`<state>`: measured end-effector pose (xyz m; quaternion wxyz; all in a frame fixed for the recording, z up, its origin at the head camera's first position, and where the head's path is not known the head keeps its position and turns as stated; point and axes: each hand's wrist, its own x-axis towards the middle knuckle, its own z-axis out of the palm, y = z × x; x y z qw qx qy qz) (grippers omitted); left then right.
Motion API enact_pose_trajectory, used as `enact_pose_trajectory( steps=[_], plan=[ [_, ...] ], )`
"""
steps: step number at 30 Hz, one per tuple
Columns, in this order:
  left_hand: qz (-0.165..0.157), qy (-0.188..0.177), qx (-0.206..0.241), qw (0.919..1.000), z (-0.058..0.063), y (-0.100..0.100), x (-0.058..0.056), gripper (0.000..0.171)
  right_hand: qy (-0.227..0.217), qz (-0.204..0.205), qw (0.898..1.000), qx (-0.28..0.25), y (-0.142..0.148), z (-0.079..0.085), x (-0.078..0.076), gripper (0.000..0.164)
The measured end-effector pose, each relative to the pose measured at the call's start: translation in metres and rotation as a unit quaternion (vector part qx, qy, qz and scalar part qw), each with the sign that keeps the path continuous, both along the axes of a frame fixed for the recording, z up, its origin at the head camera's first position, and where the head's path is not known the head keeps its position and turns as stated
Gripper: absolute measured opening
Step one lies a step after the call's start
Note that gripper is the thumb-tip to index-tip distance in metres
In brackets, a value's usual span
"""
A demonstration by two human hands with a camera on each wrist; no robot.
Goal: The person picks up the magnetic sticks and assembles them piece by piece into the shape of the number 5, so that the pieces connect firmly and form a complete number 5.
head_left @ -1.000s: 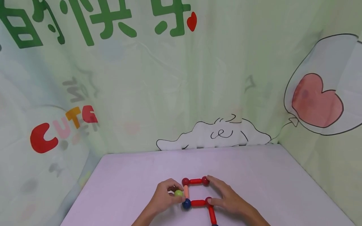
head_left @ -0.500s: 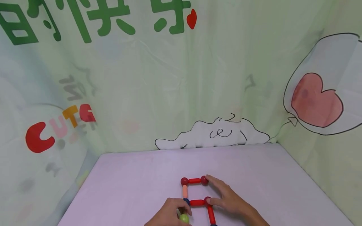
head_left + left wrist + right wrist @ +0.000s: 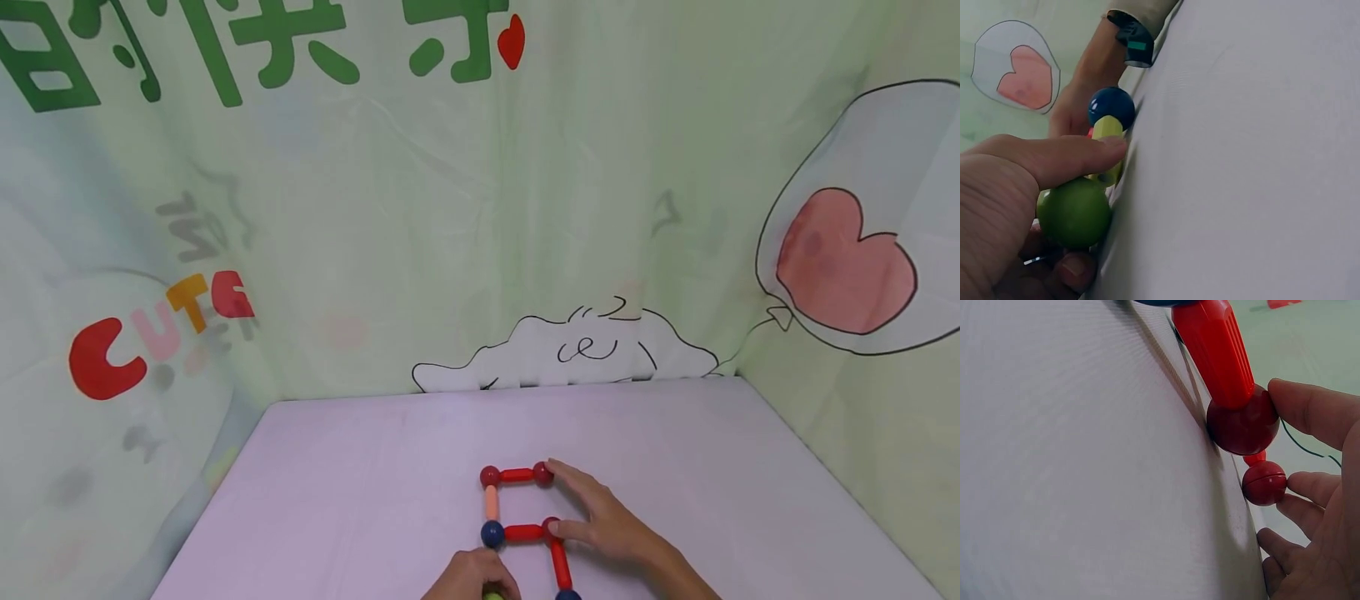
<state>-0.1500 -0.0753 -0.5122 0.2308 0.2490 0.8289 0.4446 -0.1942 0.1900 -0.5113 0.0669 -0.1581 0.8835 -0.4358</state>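
A flat figure of toy balls and sticks lies on the table. In the head view my left hand [image 3: 474,575] is just below its blue ball [image 3: 492,534]. With thumb and curled fingers it holds a yellow-green stick [image 3: 1107,127] and a green ball [image 3: 1075,214]; the stick's far end meets a blue ball [image 3: 1110,105]. My right hand [image 3: 611,521] touches two dark red balls: the thumb rests on the nearer one [image 3: 1244,425], fingertips on the farther one [image 3: 1265,483]. Its fingers are extended. Part of the green ball is hidden by the left hand.
A salmon stick [image 3: 491,503] and red sticks [image 3: 523,532] join the figure's balls. Another red stick [image 3: 561,565] runs toward the near side to a blue ball [image 3: 568,595] cut by the frame edge. Printed cloth [image 3: 375,250] hangs behind the table [image 3: 360,467].
My left hand has moved from beside the blue ball to the near side of it, carrying the green ball. The right hand stays at the red balls.
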Motion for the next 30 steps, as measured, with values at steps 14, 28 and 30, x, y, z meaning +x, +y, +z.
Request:
enact_pose_trajectory(
  steps=[14, 28, 30],
  plan=[
    [-0.046, 0.050, 0.010, 0.9977, 0.0010, -0.0011, -0.0004, 0.015, -0.005, -0.001, 1.000, -0.004, -0.0012, -0.0011, 0.0006, 0.087],
    [-0.080, 0.065, 0.026, 0.9944, -0.0015, -0.0041, -0.0036, 0.020, -0.023, -0.018, 1.000, -0.003, -0.0002, 0.0036, 0.0068, 0.083],
    [-0.078, 0.051, 0.031, 0.9952, -0.0002, -0.0057, -0.0065, 0.023, -0.021, -0.021, 1.000, 0.005, 0.0021, 0.0067, 0.0085, 0.082]
  ],
)
